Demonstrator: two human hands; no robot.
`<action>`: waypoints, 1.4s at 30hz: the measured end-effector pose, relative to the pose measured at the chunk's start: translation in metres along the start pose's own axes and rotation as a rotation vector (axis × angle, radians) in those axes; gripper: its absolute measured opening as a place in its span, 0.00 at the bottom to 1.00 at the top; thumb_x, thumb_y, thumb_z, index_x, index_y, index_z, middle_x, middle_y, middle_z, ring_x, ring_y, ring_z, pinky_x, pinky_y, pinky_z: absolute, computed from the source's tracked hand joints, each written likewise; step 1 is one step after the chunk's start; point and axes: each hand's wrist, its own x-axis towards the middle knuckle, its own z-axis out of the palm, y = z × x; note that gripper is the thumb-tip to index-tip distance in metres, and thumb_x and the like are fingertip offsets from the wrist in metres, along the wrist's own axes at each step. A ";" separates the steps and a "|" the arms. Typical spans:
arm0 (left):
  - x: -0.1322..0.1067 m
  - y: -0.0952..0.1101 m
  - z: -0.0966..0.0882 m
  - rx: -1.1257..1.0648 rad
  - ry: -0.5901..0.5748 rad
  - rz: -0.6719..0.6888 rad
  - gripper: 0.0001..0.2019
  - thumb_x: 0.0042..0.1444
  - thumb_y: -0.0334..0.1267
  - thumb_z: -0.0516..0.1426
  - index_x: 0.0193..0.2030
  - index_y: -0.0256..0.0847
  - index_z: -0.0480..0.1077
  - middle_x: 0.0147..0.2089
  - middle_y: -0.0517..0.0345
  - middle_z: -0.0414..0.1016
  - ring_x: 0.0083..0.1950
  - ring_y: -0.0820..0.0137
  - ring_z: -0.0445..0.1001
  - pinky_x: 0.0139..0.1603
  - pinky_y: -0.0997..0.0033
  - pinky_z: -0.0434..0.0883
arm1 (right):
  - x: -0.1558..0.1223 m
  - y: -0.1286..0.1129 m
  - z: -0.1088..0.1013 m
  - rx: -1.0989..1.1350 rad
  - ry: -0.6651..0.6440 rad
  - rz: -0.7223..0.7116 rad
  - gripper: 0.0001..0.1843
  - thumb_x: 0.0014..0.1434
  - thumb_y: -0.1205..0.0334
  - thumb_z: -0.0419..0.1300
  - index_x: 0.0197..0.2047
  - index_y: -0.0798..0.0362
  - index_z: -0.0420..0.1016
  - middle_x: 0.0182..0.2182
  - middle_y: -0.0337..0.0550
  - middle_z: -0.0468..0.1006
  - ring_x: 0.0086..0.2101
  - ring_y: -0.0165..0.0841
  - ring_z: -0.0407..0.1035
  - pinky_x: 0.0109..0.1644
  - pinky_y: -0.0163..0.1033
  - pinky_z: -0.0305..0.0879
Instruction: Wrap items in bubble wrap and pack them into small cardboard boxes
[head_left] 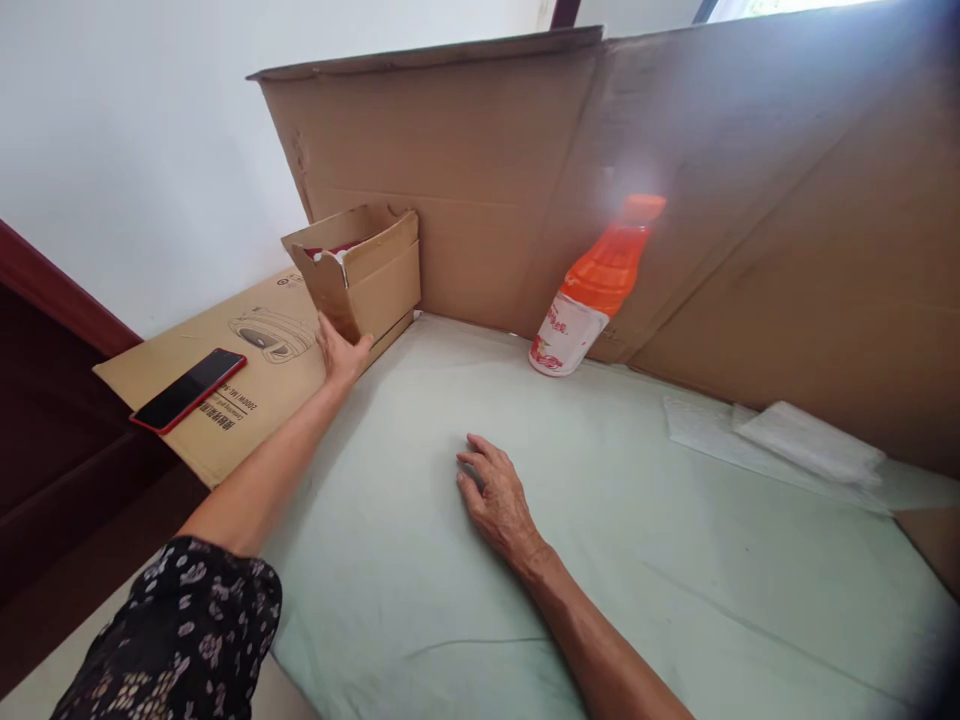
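My left hand grips the near lower corner of a small open cardboard box. Its thumb is at the right side and its fingers are against the left side. Something red and white shows inside the box, too hidden to name. My right hand is over the pale green cloth, with loosely bent fingers apart and nothing in them. Beyond it, a bottle with orange liquid and a white label stands by the cardboard wall, appearing tilted to the right.
A phone with a red edge lies on a flat printed cardboard sheet at left. Tall cardboard panels rise behind the cloth. A folded whitish translucent wrapper lies at right.
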 end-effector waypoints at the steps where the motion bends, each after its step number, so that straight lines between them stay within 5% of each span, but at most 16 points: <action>1: -0.021 0.001 0.002 0.018 -0.043 0.012 0.48 0.51 0.38 0.63 0.73 0.23 0.43 0.75 0.24 0.45 0.79 0.43 0.41 0.77 0.42 0.43 | 0.001 -0.002 0.000 -0.004 -0.008 0.017 0.14 0.63 0.66 0.56 0.49 0.52 0.79 0.60 0.56 0.74 0.58 0.47 0.69 0.62 0.59 0.67; 5: -0.132 -0.004 -0.002 0.045 -0.482 0.198 0.26 0.52 0.42 0.60 0.58 0.35 0.70 0.64 0.35 0.70 0.70 0.43 0.63 0.73 0.41 0.55 | -0.002 -0.024 0.001 -0.076 -0.109 0.055 0.14 0.61 0.69 0.58 0.48 0.56 0.79 0.60 0.59 0.74 0.59 0.47 0.68 0.64 0.57 0.63; 6: -0.155 -0.009 -0.006 0.115 -0.573 0.335 0.23 0.56 0.45 0.56 0.57 0.39 0.72 0.64 0.39 0.71 0.70 0.44 0.64 0.72 0.40 0.55 | -0.001 -0.029 0.002 -0.104 -0.120 0.063 0.12 0.60 0.68 0.60 0.46 0.55 0.79 0.58 0.55 0.76 0.58 0.44 0.69 0.64 0.52 0.63; 11: -0.213 -0.037 -0.005 0.246 -0.652 0.680 0.29 0.64 0.49 0.47 0.70 0.43 0.59 0.68 0.39 0.65 0.73 0.43 0.59 0.72 0.36 0.56 | -0.009 -0.027 0.004 -0.386 -0.200 -0.084 0.14 0.65 0.57 0.59 0.51 0.53 0.75 0.60 0.46 0.75 0.60 0.40 0.66 0.59 0.44 0.64; 15: -0.241 -0.018 0.008 0.276 -0.654 0.732 0.29 0.65 0.50 0.47 0.70 0.45 0.59 0.69 0.39 0.64 0.73 0.42 0.58 0.70 0.32 0.57 | -0.064 -0.023 -0.032 -0.525 -0.181 -0.201 0.16 0.70 0.55 0.53 0.54 0.53 0.73 0.61 0.45 0.74 0.59 0.37 0.65 0.57 0.42 0.64; 18: -0.275 0.013 0.018 0.251 -0.697 0.826 0.25 0.64 0.49 0.50 0.66 0.44 0.66 0.69 0.39 0.65 0.72 0.43 0.60 0.69 0.31 0.56 | -0.119 -0.011 -0.094 -0.541 -0.260 -0.244 0.15 0.68 0.56 0.56 0.53 0.51 0.75 0.60 0.44 0.75 0.59 0.38 0.66 0.56 0.44 0.65; 20: -0.302 0.039 0.023 0.177 -0.787 0.946 0.25 0.64 0.47 0.53 0.66 0.46 0.68 0.70 0.42 0.65 0.73 0.45 0.60 0.71 0.32 0.54 | -0.147 -0.001 -0.152 -0.598 -0.225 -0.110 0.10 0.63 0.59 0.61 0.46 0.51 0.78 0.56 0.47 0.78 0.57 0.42 0.68 0.56 0.47 0.65; 23: -0.342 0.083 0.026 0.036 -1.028 1.117 0.29 0.61 0.46 0.58 0.69 0.50 0.64 0.74 0.47 0.61 0.75 0.46 0.57 0.73 0.32 0.50 | -0.168 0.009 -0.256 -0.801 0.090 0.206 0.15 0.62 0.66 0.58 0.52 0.53 0.76 0.62 0.56 0.72 0.62 0.48 0.63 0.62 0.55 0.59; 26: -0.369 0.123 0.022 -0.068 -1.317 1.179 0.33 0.58 0.46 0.60 0.71 0.50 0.62 0.76 0.50 0.57 0.77 0.46 0.53 0.75 0.33 0.48 | -0.169 0.018 -0.354 -1.030 0.368 0.388 0.26 0.60 0.62 0.60 0.62 0.57 0.69 0.66 0.62 0.66 0.66 0.55 0.56 0.63 0.61 0.53; 28: -0.380 0.140 0.018 -0.121 -1.459 1.186 0.33 0.57 0.44 0.60 0.71 0.48 0.62 0.76 0.50 0.56 0.77 0.48 0.51 0.76 0.35 0.48 | -0.168 0.028 -0.401 -1.132 0.420 0.568 0.25 0.59 0.57 0.61 0.57 0.61 0.71 0.57 0.66 0.74 0.59 0.58 0.64 0.58 0.61 0.57; 30: -0.386 0.146 0.015 -0.179 -1.524 1.173 0.32 0.56 0.42 0.60 0.69 0.47 0.64 0.75 0.49 0.58 0.77 0.48 0.52 0.76 0.36 0.48 | -0.170 0.039 -0.427 -1.125 0.348 0.758 0.17 0.60 0.55 0.60 0.45 0.59 0.77 0.42 0.61 0.81 0.47 0.52 0.72 0.49 0.54 0.63; 32: -0.388 0.141 0.014 -0.272 -1.493 1.116 0.29 0.56 0.40 0.60 0.66 0.46 0.67 0.72 0.48 0.64 0.75 0.50 0.58 0.75 0.37 0.54 | -0.174 0.045 -0.432 -1.061 0.242 0.853 0.12 0.60 0.54 0.58 0.34 0.54 0.77 0.30 0.52 0.80 0.36 0.45 0.73 0.40 0.47 0.63; 35: -0.384 0.126 0.016 -0.422 -1.261 0.893 0.24 0.60 0.37 0.57 0.64 0.47 0.68 0.66 0.44 0.71 0.68 0.53 0.68 0.68 0.43 0.68 | -0.185 0.030 -0.414 -1.000 0.166 0.737 0.13 0.60 0.55 0.57 0.26 0.51 0.74 0.24 0.46 0.76 0.30 0.41 0.71 0.36 0.43 0.60; 39: -0.370 0.112 0.020 -0.402 -0.914 0.541 0.28 0.62 0.40 0.56 0.70 0.47 0.60 0.66 0.42 0.68 0.65 0.53 0.70 0.63 0.44 0.72 | -0.211 -0.025 -0.374 -0.822 0.144 0.427 0.17 0.63 0.50 0.55 0.29 0.49 0.77 0.28 0.45 0.80 0.34 0.42 0.73 0.43 0.48 0.66; 42: -0.359 0.111 0.017 -0.403 -0.831 0.433 0.36 0.61 0.42 0.59 0.74 0.49 0.50 0.71 0.42 0.60 0.67 0.52 0.67 0.64 0.43 0.71 | -0.234 -0.072 -0.353 -0.599 0.235 0.270 0.15 0.62 0.44 0.59 0.37 0.44 0.80 0.37 0.45 0.83 0.43 0.47 0.76 0.52 0.56 0.68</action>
